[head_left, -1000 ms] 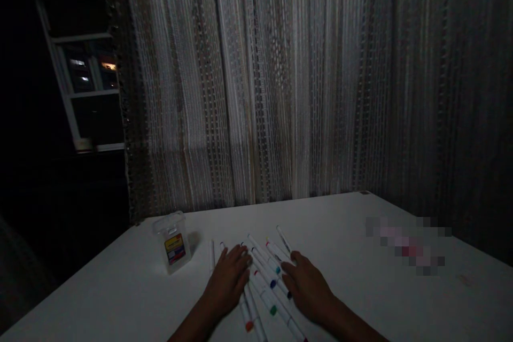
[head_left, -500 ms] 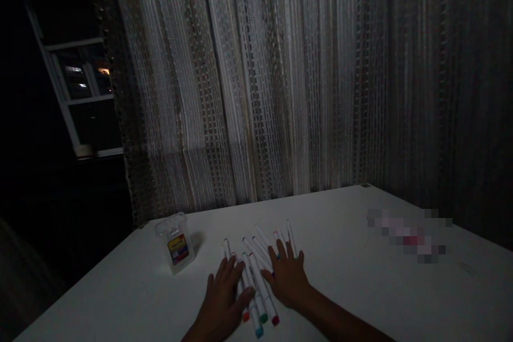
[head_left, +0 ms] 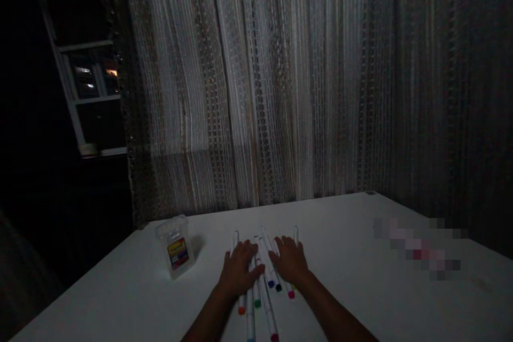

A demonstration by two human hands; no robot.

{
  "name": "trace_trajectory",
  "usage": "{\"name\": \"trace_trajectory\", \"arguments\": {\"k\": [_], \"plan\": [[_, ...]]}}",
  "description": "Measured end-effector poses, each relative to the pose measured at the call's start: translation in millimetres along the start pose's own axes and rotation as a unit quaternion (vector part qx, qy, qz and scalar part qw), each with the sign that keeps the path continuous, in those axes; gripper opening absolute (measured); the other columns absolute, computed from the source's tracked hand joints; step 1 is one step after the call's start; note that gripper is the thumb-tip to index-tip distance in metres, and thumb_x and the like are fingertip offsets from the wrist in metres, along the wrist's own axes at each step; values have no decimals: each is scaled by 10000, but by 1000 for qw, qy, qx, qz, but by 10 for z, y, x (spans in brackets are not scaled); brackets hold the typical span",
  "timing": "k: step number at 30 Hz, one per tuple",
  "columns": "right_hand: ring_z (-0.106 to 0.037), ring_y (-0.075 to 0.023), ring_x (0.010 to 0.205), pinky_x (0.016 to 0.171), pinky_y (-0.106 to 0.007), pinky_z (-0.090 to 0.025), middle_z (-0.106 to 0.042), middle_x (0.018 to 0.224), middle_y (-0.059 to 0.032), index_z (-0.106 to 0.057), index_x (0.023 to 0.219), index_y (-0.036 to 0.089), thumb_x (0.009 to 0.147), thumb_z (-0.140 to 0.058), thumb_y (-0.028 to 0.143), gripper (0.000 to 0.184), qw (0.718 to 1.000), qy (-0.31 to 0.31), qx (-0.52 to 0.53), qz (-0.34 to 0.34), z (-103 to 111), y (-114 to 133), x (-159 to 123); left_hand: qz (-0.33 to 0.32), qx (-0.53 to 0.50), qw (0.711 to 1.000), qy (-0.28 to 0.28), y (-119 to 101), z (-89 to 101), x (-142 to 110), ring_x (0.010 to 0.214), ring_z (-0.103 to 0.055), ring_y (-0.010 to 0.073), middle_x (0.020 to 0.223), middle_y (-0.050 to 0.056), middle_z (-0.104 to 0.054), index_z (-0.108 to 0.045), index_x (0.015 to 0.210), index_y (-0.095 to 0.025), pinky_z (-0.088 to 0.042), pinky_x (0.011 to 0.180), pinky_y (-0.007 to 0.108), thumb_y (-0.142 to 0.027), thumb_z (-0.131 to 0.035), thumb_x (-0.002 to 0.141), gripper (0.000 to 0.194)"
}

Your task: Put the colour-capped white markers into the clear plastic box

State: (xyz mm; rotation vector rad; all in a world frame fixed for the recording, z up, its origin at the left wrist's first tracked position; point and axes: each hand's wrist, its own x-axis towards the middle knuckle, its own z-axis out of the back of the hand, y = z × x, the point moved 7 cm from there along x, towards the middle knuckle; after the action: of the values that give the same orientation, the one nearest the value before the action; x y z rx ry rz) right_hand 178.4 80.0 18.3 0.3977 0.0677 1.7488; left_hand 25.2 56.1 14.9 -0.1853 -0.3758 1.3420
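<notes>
Resting markers (head_left: 269, 307): slim white barrels are lying in a loose, uneven bundle at the center of the white counter (head_left: 340, 283).
Coloured caps (head_left: 257, 303): orange, green, blue, dark and pink ends are pointing toward the person.
Left hand (head_left: 239, 270): is lying palm down across the leftward barrels, thumb standing apart.
Right hand (head_left: 290, 261): is covering the rightward barrels, fingers parted; neither hand is visibly gripping.
Step in hand: both hands are apparently arranging the bundle; smooth barrels are probably calling for gentle, even sideways pressure next.
Clear container (head_left: 173, 246): a boxy, plastic-looking case is standing left of the markers, wearing a bright label.
Curtain (head_left: 272, 75): coarse, streaky fabric is hanging in folds behind.
</notes>
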Motion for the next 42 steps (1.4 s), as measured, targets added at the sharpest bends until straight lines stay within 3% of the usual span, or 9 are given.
{"name": "trace_trajectory", "arguments": {"k": [3,10,16,19,24,31,34,37,42], "plan": [[-458,-274,1127,941,-410,-303,-546,1194,-146,-531,1185,136,849,-382,338,420,999,-17,15,36,-7,1,-50,-20,-11,1000,8,-18,-61,-11,1313,-295,290,1388,76,-421,-506,1247,-271,-182,1044,558,-496,-463,801,502],[-526,-230,948,806,-320,-347,-609,967,-115,-619,931,156,826,-443,275,237,998,-48,12,34,134,-40,-119,-106,-73,988,-83,88,-18,-56,1153,-492,256,1170,93,-607,-610,1103,-200,-362,983,425,-402,-516,788,386],[-511,-218,986,880,-324,-316,-580,1042,-118,-610,1064,168,822,-463,285,306,996,-47,38,62,139,10,-120,-110,-81,981,-137,112,22,-44,1120,-512,258,1165,125,-595,-623,1093,-176,-384,972,420,-353,-490,804,364],[-486,-231,1053,929,-356,-286,-567,1080,-112,-598,1120,205,812,-473,284,341,995,-30,48,81,97,41,-124,-113,-78,983,-122,71,28,-62,1156,-490,262,1210,127,-571,-622,1101,-195,-344,1004,449,-390,-469,821,374],[-396,-247,1187,972,-387,-253,-509,1217,-117,-599,1125,230,791,-484,242,353,993,-24,54,103,52,73,-129,-119,-50,990,-63,-13,0,-111,1232,-418,293,1313,95,-499,-570,1163,-271,-220,1019,598,-388,-509,796,390],[-523,-198,933,851,-288,-347,-602,960,-113,-673,856,146,812,-434,213,252,992,-47,62,98,182,120,-111,-110,-59,985,-123,76,37,-75,1167,-492,249,1232,120,-566,-626,1081,-193,-336,1016,450,-319,-474,813,333],[-497,-216,995,872,-291,-344,-584,1023,-125,-647,965,132,787,-492,241,260,993,-34,73,83,194,96,-120,-107,-59,983,-137,106,39,-80,1177,-481,262,1241,144,-553,-620,1099,-171,-368,997,425,-405,-494,807,395],[-467,-231,1063,906,-303,-331,-556,1096,-130,-601,1081,133,773,-534,299,357,991,-1,88,99,133,116,-147,-107,-42,987,-114,93,-10,-93,1202,-451,290,1259,137,-542,-592,1151,-188,-344,1004,471,-482,-542,765,488],[-442,-239,1105,920,-326,-318,-522,1169,-140,-561,1146,142,798,-508,362,415,990,11,88,110,81,144,-172,-107,-40,989,-98,37,-16,-106,1192,-459,292,1225,122,-573,-590,1148,-197,-335,1001,485,-484,-556,753,490]]}}
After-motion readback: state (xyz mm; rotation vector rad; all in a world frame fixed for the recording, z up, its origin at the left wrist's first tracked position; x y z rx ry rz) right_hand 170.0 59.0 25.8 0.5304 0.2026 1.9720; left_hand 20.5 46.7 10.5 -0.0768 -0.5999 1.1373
